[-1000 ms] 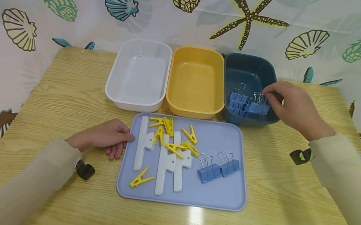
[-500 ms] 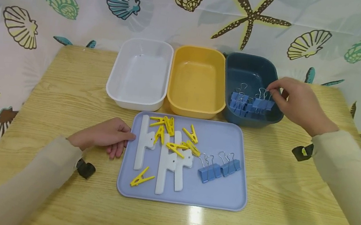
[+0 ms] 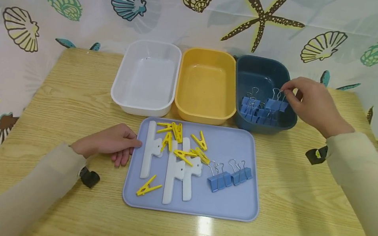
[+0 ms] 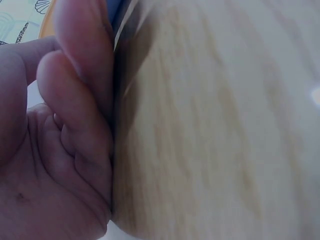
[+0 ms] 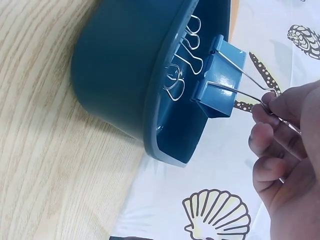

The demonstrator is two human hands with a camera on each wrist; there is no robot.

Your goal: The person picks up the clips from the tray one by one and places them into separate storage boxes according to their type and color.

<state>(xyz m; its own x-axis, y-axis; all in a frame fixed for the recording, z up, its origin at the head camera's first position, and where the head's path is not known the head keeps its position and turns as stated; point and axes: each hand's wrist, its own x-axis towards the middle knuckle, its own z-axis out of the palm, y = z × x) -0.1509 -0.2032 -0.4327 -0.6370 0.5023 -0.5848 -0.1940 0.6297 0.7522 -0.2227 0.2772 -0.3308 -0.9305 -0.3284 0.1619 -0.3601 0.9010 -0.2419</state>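
Observation:
By a wire handle, my right hand (image 3: 314, 104) pinches a blue binder clip (image 3: 276, 105) between thumb and fingertips. In the right wrist view the binder clip (image 5: 220, 77) hangs tilted at the dark blue bin (image 5: 112, 65), above other binder clips (image 3: 250, 109) inside it. My left hand (image 3: 110, 142) holds the left edge of the lavender tray (image 3: 224, 206), thumb over the rim and other fingers curled low against the table. The tray carries two blue binder clips (image 3: 229, 178), white bag clips (image 3: 169, 183) and several yellow clothespins (image 3: 149, 186).
A white bin (image 3: 143, 108) and a yellow bin (image 3: 203, 116) stand left of the dark blue bin (image 3: 240, 122), side by side behind the tray. All rest on a wooden table (image 3: 65, 209). A shell-patterned cloth (image 3: 172, 28) hangs behind.
My right hand has risen slightly and moved a little right, lifting the binder clip off the others in the dark blue bin. The left hand has stayed at the tray.

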